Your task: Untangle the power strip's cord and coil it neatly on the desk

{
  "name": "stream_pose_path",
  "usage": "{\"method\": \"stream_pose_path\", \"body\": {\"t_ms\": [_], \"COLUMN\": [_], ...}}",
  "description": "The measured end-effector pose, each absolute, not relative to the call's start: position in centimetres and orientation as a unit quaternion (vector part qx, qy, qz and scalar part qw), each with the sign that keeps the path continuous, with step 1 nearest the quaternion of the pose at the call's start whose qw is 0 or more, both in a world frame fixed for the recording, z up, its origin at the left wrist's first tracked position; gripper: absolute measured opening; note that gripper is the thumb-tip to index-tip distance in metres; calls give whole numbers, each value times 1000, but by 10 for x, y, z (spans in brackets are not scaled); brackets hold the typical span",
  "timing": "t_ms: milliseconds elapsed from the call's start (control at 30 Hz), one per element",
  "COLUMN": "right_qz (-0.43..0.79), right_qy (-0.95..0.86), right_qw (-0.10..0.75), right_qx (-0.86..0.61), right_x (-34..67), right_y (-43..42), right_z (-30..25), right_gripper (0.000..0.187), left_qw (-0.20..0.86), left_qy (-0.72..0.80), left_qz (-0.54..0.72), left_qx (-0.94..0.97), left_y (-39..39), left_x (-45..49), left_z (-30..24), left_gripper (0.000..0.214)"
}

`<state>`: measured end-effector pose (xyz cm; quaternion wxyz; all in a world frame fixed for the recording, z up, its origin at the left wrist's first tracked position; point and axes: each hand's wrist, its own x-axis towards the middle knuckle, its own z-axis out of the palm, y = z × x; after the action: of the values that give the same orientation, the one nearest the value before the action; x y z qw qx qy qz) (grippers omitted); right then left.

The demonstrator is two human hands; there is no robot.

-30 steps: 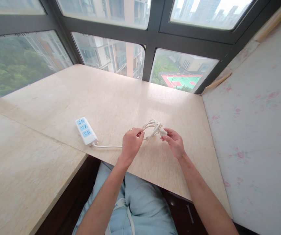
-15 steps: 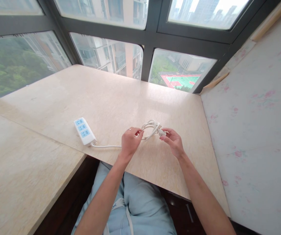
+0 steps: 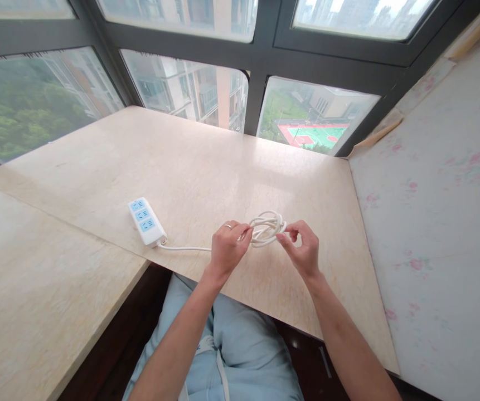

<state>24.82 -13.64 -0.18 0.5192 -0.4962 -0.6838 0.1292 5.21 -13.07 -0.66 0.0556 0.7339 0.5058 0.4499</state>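
Cable coil, loosely looped, is over the front of the beige countertop; my left hand pinches its left side, my right hand its right edge. I see the connected power strip lying leftward.

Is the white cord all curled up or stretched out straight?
Mostly curled up: the white cord makes several loops between the left hand and right hand, though one stretch runs nearly straight to the power strip.
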Motion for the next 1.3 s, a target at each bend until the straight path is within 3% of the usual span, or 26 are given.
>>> {"method": "stream_pose_path", "body": {"t_ms": [367,733,933,1133,1300], "right_qz": [203,281,323,288,310], "right_qy": [-626,-570,-550,-526,-488], "right_qw": [449,454,443,425,428], "right_qx": [-605,-624,-630,-678,-694], "right_x": [249,245,244,252,258], "right_y": [-132,-130,-126,-117,-108], "right_z": [-6,-8,-12,-23,-31], "right_gripper": [22,33,30,28,28], "left_qw": [35,27,-5,-27,62], "left_qy": [481,433,443,483,543], "left_qz": [457,450,484,563,604], "left_qx": [747,781,755,671,580], "left_y": [-138,-141,-146,-149,-149], "left_x": [54,49,49,39,33], "left_z": [-4,-6,-12,-7,-8], "left_gripper": [13,11,10,5,10]}}
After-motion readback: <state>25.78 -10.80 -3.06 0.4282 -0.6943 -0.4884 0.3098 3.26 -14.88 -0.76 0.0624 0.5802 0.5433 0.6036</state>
